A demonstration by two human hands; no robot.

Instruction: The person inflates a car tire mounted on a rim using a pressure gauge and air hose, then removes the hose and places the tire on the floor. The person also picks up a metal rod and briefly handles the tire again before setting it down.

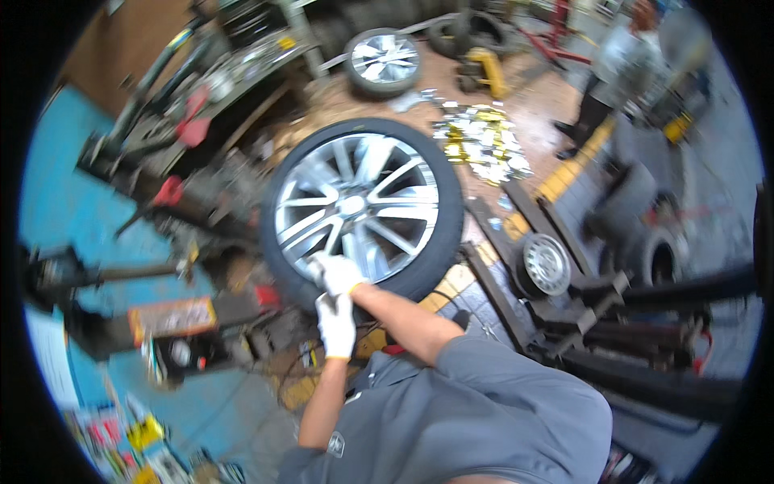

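Observation:
A car wheel (363, 206) with a silver multi-spoke alloy rim and a black tyre stands tilted in the middle of the view. My right hand (339, 273), in a white glove, grips the rim's lower edge where it meets the tyre. Just below it my left hand (336, 323), also in a white glove, has its fingers curled against the tyre's bottom edge. Both forearms are bare and reach up from my grey shirt. The picture is blurred by motion.
A second alloy wheel (383, 60) lies at the back beside a yellow jack (484, 71). A pile of shiny scraps (481, 141) covers the floor behind. A small steel wheel (545, 263) and tyres (657, 252) sit at the right, a machine (173, 121) stands at the left, and another person (606, 81) stands far right.

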